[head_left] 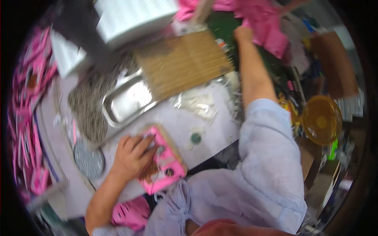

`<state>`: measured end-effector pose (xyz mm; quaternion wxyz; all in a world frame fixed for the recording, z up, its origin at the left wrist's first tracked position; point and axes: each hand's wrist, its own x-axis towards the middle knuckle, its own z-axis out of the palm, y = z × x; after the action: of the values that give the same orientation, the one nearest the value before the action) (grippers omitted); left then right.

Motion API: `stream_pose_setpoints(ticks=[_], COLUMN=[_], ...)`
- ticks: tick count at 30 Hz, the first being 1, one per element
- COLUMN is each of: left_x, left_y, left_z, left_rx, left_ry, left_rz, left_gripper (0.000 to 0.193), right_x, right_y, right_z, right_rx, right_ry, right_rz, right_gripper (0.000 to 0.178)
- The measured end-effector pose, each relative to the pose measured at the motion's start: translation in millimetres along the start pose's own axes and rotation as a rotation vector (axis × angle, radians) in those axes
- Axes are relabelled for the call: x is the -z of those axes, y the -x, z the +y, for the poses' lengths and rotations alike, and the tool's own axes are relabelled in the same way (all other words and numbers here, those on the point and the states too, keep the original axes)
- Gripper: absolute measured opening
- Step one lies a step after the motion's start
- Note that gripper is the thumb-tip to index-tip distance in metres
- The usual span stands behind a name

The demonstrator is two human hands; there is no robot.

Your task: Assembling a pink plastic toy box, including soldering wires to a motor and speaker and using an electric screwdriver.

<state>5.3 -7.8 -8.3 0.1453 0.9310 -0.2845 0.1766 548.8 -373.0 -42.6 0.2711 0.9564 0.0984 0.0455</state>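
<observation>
My left hand (pixel 132 156) lies over the left side of a bright pink plastic part (pixel 165 157) near the table's front edge, its fingers bent onto it. Holes and small dark and metal fittings show in the part, and a tan edge runs along its far right side. My right arm stretches far forward. At its end my right hand (pixel 243 34) is beside a pile of pink parts (pixel 264 23) above a dark green surface (pixel 222 27). Blur hides its fingers, so what it holds, if anything, does not show.
A shiny metal tray (pixel 132 98) and a heap of thin greyish pieces (pixel 88 104) lie beyond my left hand. Near them are a brown cardboard sheet (pixel 185 59), clear plastic bags (pixel 201 106), a green round piece (pixel 195 137) and a grey disc (pixel 89 159). An amber bowl (pixel 322 120) stands right.
</observation>
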Motion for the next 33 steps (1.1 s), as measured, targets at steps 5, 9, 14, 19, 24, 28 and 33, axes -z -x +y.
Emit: stream_pose_setpoints(ticks=[5, 9, 14, 19, 24, 28, 33], left_x=[11.7, 4.8, 8.2, 29.0, 49.8, 47.9, 37.8], left_y=[-0.3, 4.3, -1.0, -0.8, 8.0, 16.5, 42.7], left_z=[-1.2, -3.4, 8.1, 15.6, 73.8, 91.8, 103.9], left_rx=[-0.069, -0.084, -0.027, 0.238, 0.829, 0.951, 1.002], left_ry=[0.002, 0.022, 0.02, 0.219, 1.361, 1.28, 0.503], left_rz=[0.004, 0.07, 0.046, 0.211, 0.415, 0.556, 0.127], left_gripper=[0.039, 0.045, 0.043, 0.038, 0.054, 0.074, 0.082], right_x=[13.6, 33.3, 89.7, 159.5, 201.0, 190.5, 169.8], right_y=[-29.4, -23.7, 141.9, 329.1, 452.0, 477.8, 501.9], right_z=[68.9, 132.2, 93.9, 10.5, -99.6, -132.7, -130.9], right_rx=[-0.237, -0.288, -0.222, -0.074, 0.221, 0.41, 0.582], right_ry=[-0.236, -0.813, -0.708, -2.122, -2.6, -2.026, -1.497], right_rz=[0.212, 0.658, 0.794, 0.617, -0.521, -0.349, -0.144], right_gripper=[0.036, 0.058, 0.049, 0.055, 0.061, 0.06, 0.057])
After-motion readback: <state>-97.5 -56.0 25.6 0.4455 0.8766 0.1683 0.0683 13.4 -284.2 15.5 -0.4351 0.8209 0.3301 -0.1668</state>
